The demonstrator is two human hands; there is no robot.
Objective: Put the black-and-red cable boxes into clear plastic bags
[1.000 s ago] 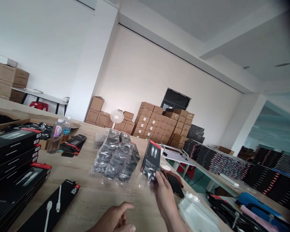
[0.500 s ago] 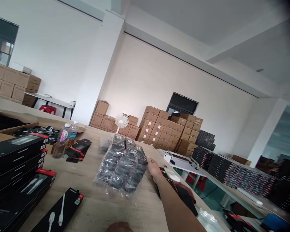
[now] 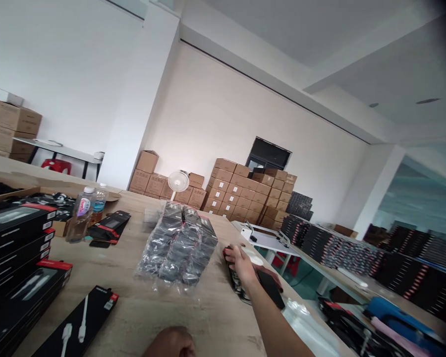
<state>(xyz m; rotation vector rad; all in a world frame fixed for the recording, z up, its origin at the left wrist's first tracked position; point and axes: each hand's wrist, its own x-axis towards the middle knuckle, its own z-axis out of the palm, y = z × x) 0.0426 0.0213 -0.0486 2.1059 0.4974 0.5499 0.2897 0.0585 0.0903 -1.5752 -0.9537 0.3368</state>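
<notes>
My right hand (image 3: pixel 241 262) reaches to the right part of the table, its fingers closed over the end of a black package (image 3: pixel 235 277) with a red corner. What lies under the palm is hidden. At the bottom edge, my left hand (image 3: pixel 173 342) is curled, only partly in view; whether it holds anything is hidden. Between and beyond the hands stands a clear plastic bag (image 3: pixel 178 248) packed with rows of small dark boxes. Left of my left hand lies a flat black cable box (image 3: pixel 78 322) picturing a white cable.
Black and red boxes (image 3: pixel 15 258) are stacked at the left. Two bottles (image 3: pixel 81 218) stand behind them beside an open carton. Clear plastic bags (image 3: pixel 308 327) lie at the right edge. A white fan (image 3: pixel 178 181) and piled cartons (image 3: pixel 234 191) stand beyond the table.
My right hand has left the side of the bagged boxes and moved right onto the black package. My left hand shows more at the bottom. The view has turned slightly right.
</notes>
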